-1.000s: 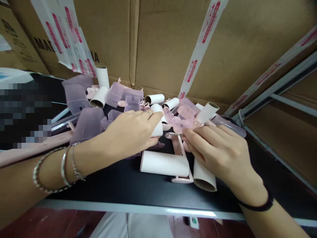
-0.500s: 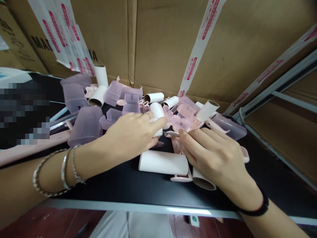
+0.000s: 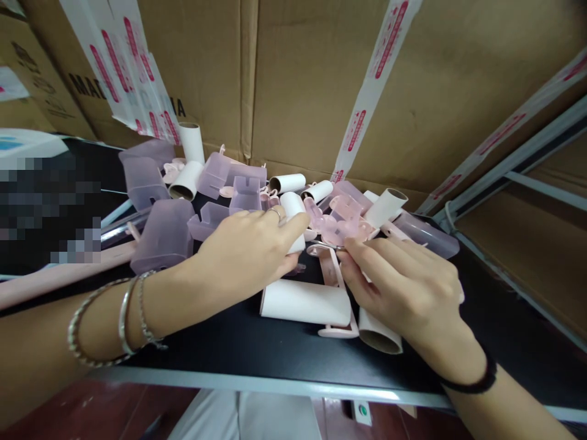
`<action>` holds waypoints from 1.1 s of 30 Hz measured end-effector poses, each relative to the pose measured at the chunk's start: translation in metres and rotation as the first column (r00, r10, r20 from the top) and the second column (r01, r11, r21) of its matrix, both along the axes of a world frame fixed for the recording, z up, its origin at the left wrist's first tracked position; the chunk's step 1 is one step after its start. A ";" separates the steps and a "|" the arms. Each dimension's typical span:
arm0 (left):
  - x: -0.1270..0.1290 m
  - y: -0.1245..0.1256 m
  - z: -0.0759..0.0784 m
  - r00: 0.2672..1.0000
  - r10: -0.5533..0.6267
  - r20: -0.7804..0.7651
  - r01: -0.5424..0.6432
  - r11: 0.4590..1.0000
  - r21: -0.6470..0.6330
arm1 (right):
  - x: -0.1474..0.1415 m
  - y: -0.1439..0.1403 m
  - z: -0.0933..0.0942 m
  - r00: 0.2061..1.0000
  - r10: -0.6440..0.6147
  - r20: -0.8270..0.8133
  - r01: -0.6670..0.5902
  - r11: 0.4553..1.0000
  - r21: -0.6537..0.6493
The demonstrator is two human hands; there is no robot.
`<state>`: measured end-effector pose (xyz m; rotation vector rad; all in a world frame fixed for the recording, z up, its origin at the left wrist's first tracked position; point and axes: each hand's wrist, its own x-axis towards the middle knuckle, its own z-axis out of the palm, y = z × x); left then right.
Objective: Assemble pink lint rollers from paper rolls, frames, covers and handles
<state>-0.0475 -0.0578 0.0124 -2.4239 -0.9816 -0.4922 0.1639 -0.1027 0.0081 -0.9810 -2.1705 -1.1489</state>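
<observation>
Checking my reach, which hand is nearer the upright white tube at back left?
Left. The left hand is in front of the upright tube and right of it; the right hand is much farther right.

I look forward and down from the wearer's head; the left hand point(image 3: 247, 247) and right hand point(image 3: 408, 284) show close; cardboard point(image 3: 312, 79) backs the far side.

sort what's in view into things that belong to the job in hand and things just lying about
Seemingly in the job:
white tube, in the left hand
thin metal tool, in the right hand

Apparently just lying about:
other white tubes
pink pieces
purple containers
cardboard box behind
</observation>
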 end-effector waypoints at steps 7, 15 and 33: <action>0.000 0.002 -0.003 1.000 -0.005 -0.025 0.004 1.000 -0.006 | -0.003 -0.005 -0.002 0.998 -0.005 0.062 0.008 0.999 -0.041; 0.004 0.003 -0.001 0.995 0.049 -0.088 -0.052 0.998 -0.027 | -0.017 -0.014 -0.002 0.988 -0.123 0.093 0.125 0.992 -0.025; -0.037 0.026 0.046 0.914 0.381 0.141 -0.383 0.924 -0.017 | 0.123 0.043 0.034 0.480 -0.673 -0.562 0.708 0.676 -0.205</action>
